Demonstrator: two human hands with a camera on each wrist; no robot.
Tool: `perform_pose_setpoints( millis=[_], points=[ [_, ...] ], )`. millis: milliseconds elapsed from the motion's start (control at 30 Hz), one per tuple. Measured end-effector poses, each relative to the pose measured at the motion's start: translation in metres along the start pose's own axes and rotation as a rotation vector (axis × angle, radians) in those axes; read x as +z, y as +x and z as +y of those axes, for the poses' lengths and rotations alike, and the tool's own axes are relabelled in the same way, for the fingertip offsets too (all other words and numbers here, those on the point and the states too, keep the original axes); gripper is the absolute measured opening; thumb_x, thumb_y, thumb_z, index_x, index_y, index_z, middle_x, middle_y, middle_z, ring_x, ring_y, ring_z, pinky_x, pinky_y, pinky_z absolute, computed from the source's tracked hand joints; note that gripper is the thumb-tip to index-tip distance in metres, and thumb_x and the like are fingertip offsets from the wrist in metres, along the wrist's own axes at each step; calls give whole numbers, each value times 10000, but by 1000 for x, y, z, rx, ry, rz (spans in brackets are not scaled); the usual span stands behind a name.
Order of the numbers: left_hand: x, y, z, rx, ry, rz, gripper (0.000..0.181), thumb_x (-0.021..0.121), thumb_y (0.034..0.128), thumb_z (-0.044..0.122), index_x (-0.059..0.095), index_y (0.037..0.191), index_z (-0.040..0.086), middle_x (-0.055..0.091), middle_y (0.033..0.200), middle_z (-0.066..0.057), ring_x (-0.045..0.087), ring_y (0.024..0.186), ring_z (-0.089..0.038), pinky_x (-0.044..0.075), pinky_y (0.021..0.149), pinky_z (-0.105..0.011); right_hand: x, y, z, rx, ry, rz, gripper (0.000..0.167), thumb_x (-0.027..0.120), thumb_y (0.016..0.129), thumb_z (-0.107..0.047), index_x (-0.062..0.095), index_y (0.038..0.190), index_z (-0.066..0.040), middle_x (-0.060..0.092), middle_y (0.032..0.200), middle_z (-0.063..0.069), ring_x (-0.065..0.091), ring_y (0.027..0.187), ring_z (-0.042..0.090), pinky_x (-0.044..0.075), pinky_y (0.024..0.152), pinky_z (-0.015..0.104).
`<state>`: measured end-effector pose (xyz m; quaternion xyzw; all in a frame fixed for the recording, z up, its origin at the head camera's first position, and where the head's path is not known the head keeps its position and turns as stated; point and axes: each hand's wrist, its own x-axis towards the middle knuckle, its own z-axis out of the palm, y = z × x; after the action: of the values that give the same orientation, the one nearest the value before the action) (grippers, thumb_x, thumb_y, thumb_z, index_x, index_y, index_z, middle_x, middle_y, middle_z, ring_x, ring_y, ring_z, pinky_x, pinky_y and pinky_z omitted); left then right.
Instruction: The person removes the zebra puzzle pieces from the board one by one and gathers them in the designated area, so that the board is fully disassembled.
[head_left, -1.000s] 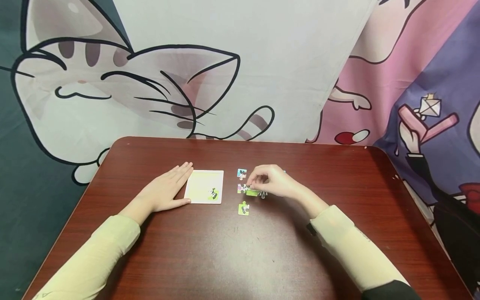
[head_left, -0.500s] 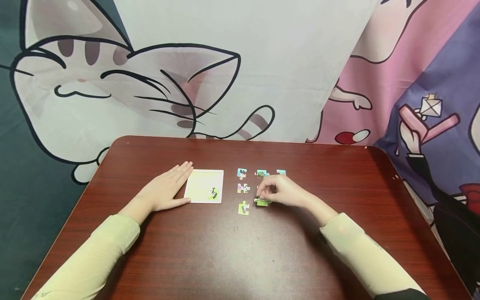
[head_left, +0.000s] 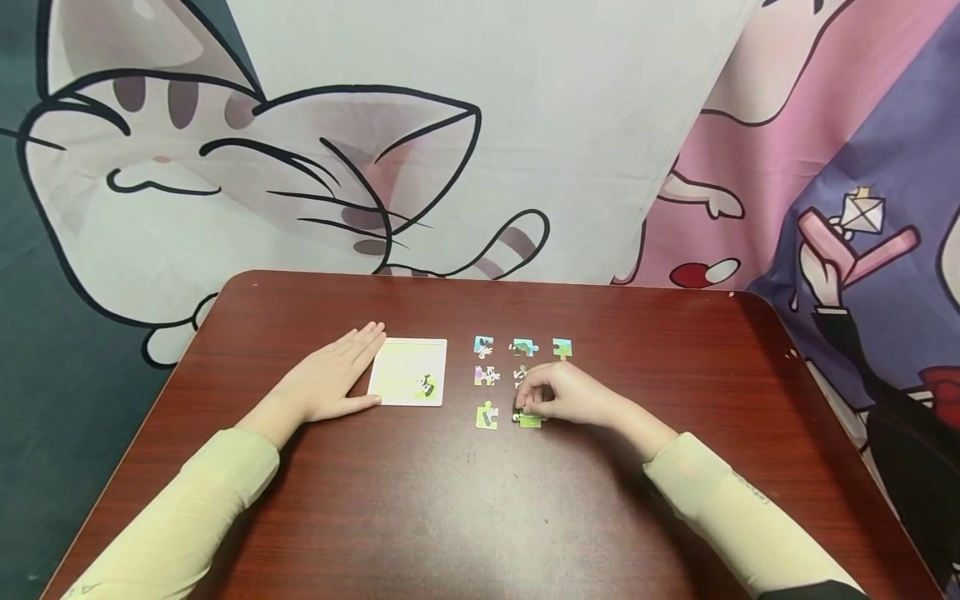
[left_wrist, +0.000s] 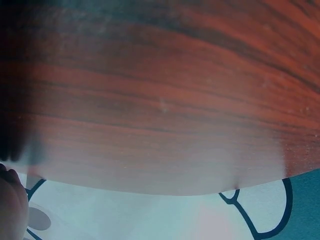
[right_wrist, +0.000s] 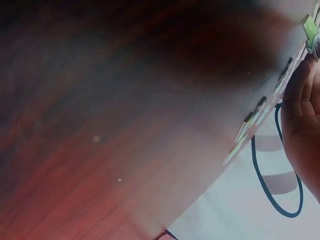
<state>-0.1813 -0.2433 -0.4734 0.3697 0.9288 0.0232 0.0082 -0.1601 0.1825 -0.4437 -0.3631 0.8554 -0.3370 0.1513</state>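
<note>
My left hand [head_left: 335, 377] lies flat with straight fingers, fingertips and thumb touching the left side of a pale square puzzle board [head_left: 401, 362]. One picture patch [head_left: 426, 387] shows near the board's lower right corner. Between thumb and fingers, my right hand [head_left: 566, 392] pinches a green jigsaw piece [head_left: 531, 422], to the right of a loose green jigsaw piece [head_left: 487, 416]. In the right wrist view, the green piece [right_wrist: 310, 27] sticks out past the fingertips. Whether it touches the table cannot be told. The left wrist view catches only part of the left hand [left_wrist: 12, 207].
Above the right hand lie more loose jigsaw pieces: a blue-topped one [head_left: 483, 347], another [head_left: 524, 347], a green-and-blue one [head_left: 562, 347], a pink one [head_left: 487, 377] and a partly covered one [head_left: 520, 375]. The brown table [head_left: 450, 517] ends at a cartoon cloth [head_left: 585, 167].
My right hand has moved right and toward me with the green jigsaw piece, uncovering pieces in the upper rows. My left hand and the board have stayed in place.
</note>
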Motion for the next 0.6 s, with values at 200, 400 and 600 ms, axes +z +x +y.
perform_pose_setpoints(
  millis=[200, 400, 600],
  points=[
    [1, 0, 0, 3, -1, 5, 953, 630, 993, 543, 296, 1632, -80, 285, 1729, -253, 292, 1620, -390, 298, 1326, -516, 2, -2, -1, 5, -83, 14, 118, 761, 925, -38, 792, 921, -152, 700, 867, -70, 576, 752, -43, 547, 684, 176],
    [1, 0, 0, 9, 1, 21, 964, 649, 983, 549, 306, 1629, -78, 297, 1725, -250, 307, 1613, -391, 318, 1313, -526, 4, -2, 0, 11, -173, 28, 117, 752, 917, -51, 786, 921, -163, 673, 852, -90, 577, 751, -17, 525, 687, 165],
    [1, 1, 0, -10, -5, -19, 988, 637, 987, 572, 270, 1646, -66, 247, 1747, -235, 265, 1634, -372, 279, 1336, -508, 5, -3, 0, -19, -213, 35, 123, 751, 910, -47, 778, 920, -166, 667, 847, -84, 592, 755, 10, 519, 689, 171]
  ],
)
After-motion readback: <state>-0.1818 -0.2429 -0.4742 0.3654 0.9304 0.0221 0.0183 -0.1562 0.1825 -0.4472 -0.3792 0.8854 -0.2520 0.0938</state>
